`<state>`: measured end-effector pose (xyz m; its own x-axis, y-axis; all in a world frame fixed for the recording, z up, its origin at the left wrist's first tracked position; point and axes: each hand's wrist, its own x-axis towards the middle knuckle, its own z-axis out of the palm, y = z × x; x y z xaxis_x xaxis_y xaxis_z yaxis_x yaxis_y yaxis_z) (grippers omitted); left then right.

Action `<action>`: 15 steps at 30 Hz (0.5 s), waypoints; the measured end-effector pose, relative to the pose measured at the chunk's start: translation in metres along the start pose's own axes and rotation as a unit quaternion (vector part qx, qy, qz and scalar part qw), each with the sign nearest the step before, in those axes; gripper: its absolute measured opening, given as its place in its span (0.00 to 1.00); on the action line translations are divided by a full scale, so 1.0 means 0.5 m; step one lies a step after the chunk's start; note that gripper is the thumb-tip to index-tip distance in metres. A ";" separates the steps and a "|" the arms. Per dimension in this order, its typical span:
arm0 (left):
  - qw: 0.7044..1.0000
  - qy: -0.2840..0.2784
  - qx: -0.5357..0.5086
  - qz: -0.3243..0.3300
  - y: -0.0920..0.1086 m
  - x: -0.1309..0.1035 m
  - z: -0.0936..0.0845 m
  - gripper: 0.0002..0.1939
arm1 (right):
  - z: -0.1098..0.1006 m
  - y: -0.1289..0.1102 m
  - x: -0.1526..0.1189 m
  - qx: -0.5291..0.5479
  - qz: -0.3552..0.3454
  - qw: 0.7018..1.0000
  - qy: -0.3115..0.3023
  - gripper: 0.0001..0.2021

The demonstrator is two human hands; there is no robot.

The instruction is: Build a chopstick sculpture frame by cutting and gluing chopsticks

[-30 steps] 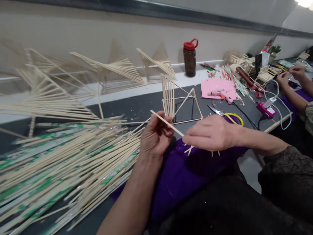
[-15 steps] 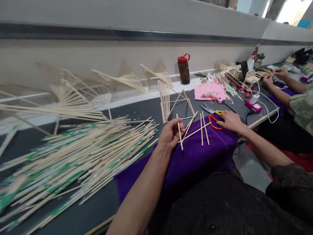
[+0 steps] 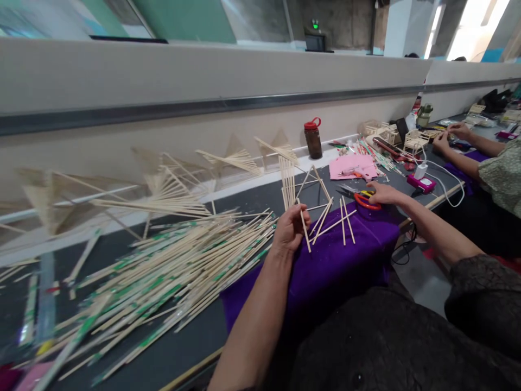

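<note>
My left hand [image 3: 290, 228] is closed on a short wooden stick [image 3: 304, 232], held upright between thumb and fingers. Several cut sticks [image 3: 343, 222] lie on the purple cloth [image 3: 325, 271] beside it, some crossing. A pair of scissors [image 3: 368, 202] with orange and yellow handles rests at the cloth's far edge, blades pointing left. Over the yellow handle hovers my right hand [image 3: 385, 193], fingers apart; whether it touches the handle is hard to see. Just beyond my left hand stands a frame of glued sticks [image 3: 288, 182], with a fan of slats and a triangle.
Long sticks [image 3: 191, 266] in green-marked plastic wrapping cover the left side. Twisted stick models [image 3: 232, 161] line the wall near a red-capped bottle [image 3: 313, 141]. A glue gun [image 3: 358, 172] lies on pink paper [image 3: 337, 169]; a pink power socket [image 3: 421, 183] trails cables. Another person's hands [image 3: 448, 138] work at right.
The scissors have gone from tilted under my right hand to lying flatter, and that hand's fingers have loosened. My left hand keeps the stick. The view has tilted up and turned left.
</note>
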<state>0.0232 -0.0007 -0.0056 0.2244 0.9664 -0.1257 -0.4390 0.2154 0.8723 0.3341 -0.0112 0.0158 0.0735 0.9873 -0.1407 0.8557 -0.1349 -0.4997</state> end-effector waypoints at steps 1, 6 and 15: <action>1.000 0.001 -0.003 0.001 0.001 -0.001 0.000 0.12 | -0.004 0.007 -0.003 0.041 -0.001 0.999 0.000 0.37; 1.000 -0.004 0.001 -0.001 0.000 0.002 -0.001 0.12 | -0.014 0.040 -0.022 0.250 -0.037 0.968 0.002 0.28; 1.000 -0.007 0.027 0.004 -0.006 -0.002 -0.012 0.13 | 0.010 -0.036 -0.006 0.668 -0.214 0.704 -0.115 0.19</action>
<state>0.0191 -0.0014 -0.0110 0.2329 0.9661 -0.1117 -0.3930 0.1985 0.8979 0.3159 -0.0122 0.0212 -0.2610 0.9426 0.2082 -0.4809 0.0600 -0.8747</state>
